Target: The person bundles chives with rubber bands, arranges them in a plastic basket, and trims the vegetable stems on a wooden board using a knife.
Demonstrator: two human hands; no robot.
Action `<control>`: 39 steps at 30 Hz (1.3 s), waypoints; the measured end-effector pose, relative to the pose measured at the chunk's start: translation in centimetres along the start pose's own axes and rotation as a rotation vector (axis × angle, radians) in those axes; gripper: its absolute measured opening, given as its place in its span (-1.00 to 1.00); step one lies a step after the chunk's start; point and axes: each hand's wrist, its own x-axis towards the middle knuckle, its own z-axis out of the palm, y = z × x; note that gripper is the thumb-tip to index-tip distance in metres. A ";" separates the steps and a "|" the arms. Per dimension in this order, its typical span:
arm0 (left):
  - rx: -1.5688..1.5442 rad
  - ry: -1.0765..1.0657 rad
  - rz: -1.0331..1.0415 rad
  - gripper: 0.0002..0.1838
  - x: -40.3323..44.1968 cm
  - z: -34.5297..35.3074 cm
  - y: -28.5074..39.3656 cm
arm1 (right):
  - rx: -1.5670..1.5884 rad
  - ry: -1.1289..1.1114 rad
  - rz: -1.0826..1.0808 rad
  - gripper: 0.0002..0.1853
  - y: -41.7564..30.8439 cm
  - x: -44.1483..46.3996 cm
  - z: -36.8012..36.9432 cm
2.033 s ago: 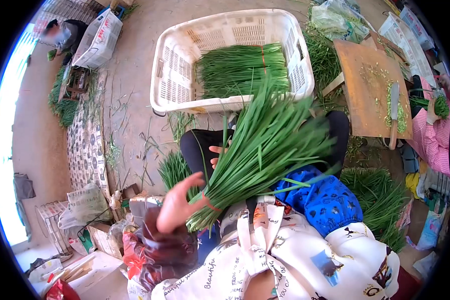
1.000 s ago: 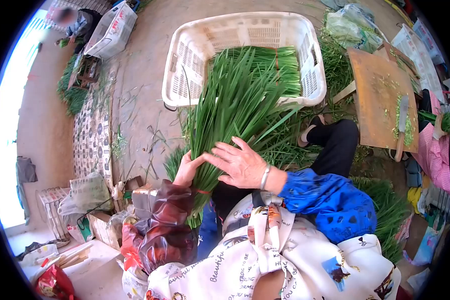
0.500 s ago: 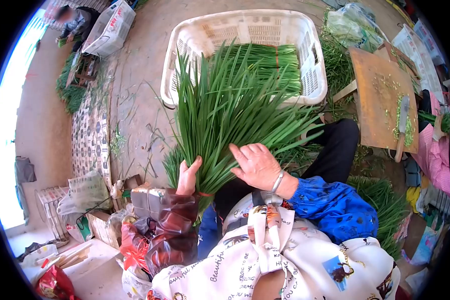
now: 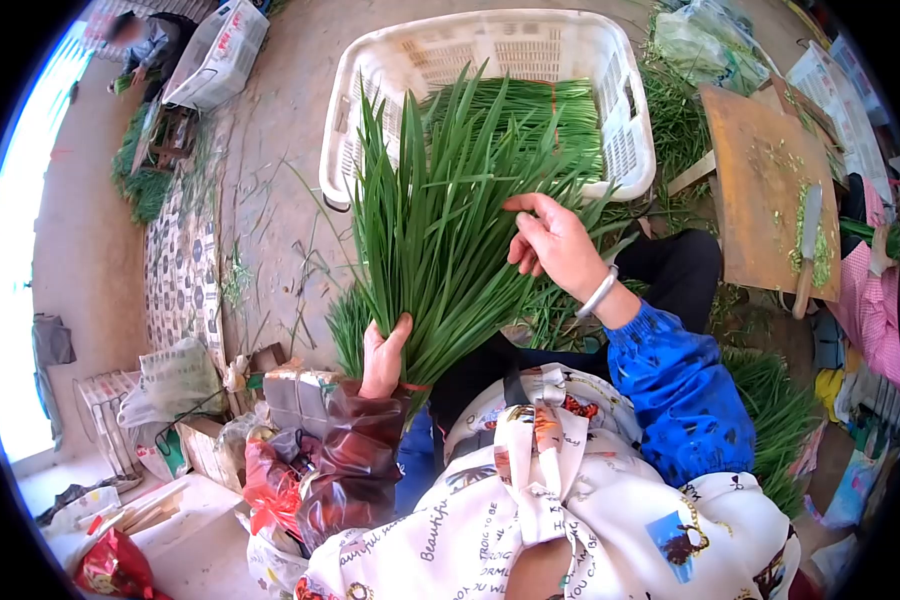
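A bundle of garlic chives (image 4: pixel 435 240) fans upward in front of me, its long green leaves overlapping the near side of a white plastic crate (image 4: pixel 345 95). My left hand (image 4: pixel 380 355) is closed around the lower part of the bundle, just above a red band (image 4: pixel 416 387). At the right side of the leaves is my right hand (image 4: pixel 562 245), its index finger reaching over them and the other fingers loosely curled. I see nothing held in it. Inside the crate lie more tied chives (image 4: pixel 575 125) with a red band around them.
To the right a wooden board (image 4: pixel 750 200) carries a knife (image 4: pixel 808 240) and chopped green bits. Loose chives (image 4: pixel 770 410) lie beside my right sleeve. Another person (image 4: pixel 155 45) sits at the far left near a white crate (image 4: pixel 215 55). Boxes and bags crowd the lower left.
My right hand has moved up and to the right along the leaves, and its fingers have curled more. The leaves spread less to the right. My left hand keeps its hold.
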 end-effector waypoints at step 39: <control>-0.013 -0.030 -0.109 -0.70 1.3 -0.3 -0.3 | 0.149 -0.242 0.351 -0.79 4.0 1.8 4.4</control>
